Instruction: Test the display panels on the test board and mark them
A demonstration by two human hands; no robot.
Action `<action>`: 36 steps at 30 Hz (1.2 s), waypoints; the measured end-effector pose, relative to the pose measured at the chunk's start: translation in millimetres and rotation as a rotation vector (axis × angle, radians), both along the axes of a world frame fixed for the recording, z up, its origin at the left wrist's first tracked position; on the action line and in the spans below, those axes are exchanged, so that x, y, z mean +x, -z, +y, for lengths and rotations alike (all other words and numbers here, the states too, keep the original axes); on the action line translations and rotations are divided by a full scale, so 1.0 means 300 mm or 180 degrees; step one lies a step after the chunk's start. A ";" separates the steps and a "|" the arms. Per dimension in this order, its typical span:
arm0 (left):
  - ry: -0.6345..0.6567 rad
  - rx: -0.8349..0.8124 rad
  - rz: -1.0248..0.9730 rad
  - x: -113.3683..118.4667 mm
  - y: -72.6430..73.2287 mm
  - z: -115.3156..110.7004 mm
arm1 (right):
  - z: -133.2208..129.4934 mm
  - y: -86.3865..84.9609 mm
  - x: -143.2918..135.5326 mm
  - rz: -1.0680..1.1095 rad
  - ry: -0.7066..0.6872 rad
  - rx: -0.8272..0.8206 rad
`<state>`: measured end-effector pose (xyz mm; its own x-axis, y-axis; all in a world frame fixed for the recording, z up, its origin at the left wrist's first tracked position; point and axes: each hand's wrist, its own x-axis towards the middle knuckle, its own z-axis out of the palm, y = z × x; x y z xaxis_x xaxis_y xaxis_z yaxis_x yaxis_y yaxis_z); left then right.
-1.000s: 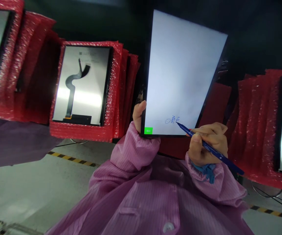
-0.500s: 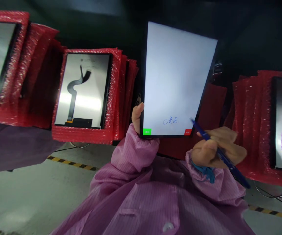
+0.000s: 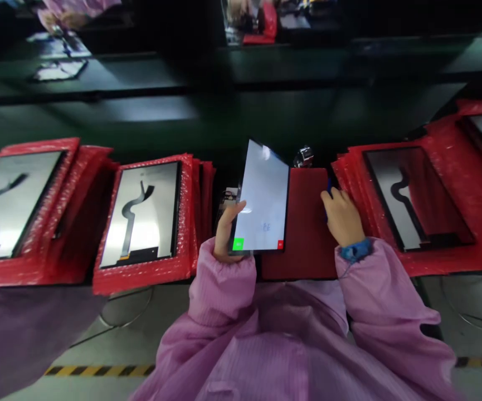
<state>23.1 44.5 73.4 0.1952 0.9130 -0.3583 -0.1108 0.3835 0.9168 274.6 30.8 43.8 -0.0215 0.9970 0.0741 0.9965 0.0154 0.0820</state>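
My left hand [image 3: 226, 231] grips the lower left edge of a lit display panel [image 3: 261, 189], thumb over its front. The panel is tilted and glows white, with a green box at its lower left, a red box at its lower right and faint handwriting low down. My right hand [image 3: 343, 218] is over the right edge of a dark red pad [image 3: 307, 239], fingers closed around a blue pen [image 3: 329, 186], which points away from me and is partly hidden by the fingers. A blue band circles the right wrist.
Red bubble-wrap stacks with display panels stand left [image 3: 140, 211] and far left [image 3: 15, 200], and another panel [image 3: 412, 200] lies on red wrap at right. A small metallic object [image 3: 303, 157] sits behind the pad. Another person's hands [image 3: 67, 19] show at the far top left.
My right hand has moved away from the panel to the pad's right side with the pen. My left hand has turned the panel to a steeper angle. The view has tilted up.
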 end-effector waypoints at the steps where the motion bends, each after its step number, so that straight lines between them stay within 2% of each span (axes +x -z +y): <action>1: 0.0012 -0.0136 -0.0098 0.012 -0.020 -0.006 | 0.005 0.001 -0.003 -0.0012 0.0011 -0.0001; 4: -0.0047 -0.0293 -0.0393 0.057 -0.056 -0.018 | 0.013 -0.008 -0.001 -0.0028 0.0044 0.0086; 7: -0.0029 0.0160 -0.0283 0.088 -0.065 -0.015 | -0.002 -0.039 -0.004 0.0136 0.0003 0.0312; 10: 0.0035 0.0865 -0.0057 0.096 -0.073 -0.003 | -0.039 -0.085 -0.036 0.1132 -0.0492 0.0925; 13: 0.0328 0.1644 0.0458 0.094 -0.091 0.012 | -0.066 -0.118 -0.098 0.2287 -0.1153 0.1786; 15: 0.0509 0.1997 0.0902 0.096 -0.104 0.019 | -0.067 -0.124 -0.143 0.2618 -0.1293 0.2280; 18: 0.0648 0.2145 0.1314 0.107 -0.118 0.020 | -0.053 -0.116 -0.195 0.2732 -0.1274 0.2662; 23: 0.0746 0.2305 0.1353 0.127 -0.112 0.012 | -0.029 -0.098 -0.227 0.2831 -0.1445 0.2828; 27: 0.0609 0.2484 0.1340 0.127 -0.092 0.017 | -0.025 -0.091 -0.221 0.2773 -0.1486 0.2792; 30: 0.0511 0.2419 0.1332 0.122 -0.080 0.019 | -0.031 -0.094 -0.206 0.2849 -0.1605 0.2661; 33: 0.0483 0.2381 0.1397 0.116 -0.077 0.018 | -0.038 -0.116 -0.187 0.3731 -0.1365 0.2596; 36: 0.0482 0.2425 0.1518 0.111 -0.078 0.019 | -0.040 -0.165 -0.171 0.5038 -0.0657 0.2605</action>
<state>56.5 50.2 96.7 0.3182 0.9123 0.2577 0.3472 -0.3651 0.8638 223.3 18.9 93.2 0.4459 0.6908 0.5692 0.1147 0.5866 -0.8017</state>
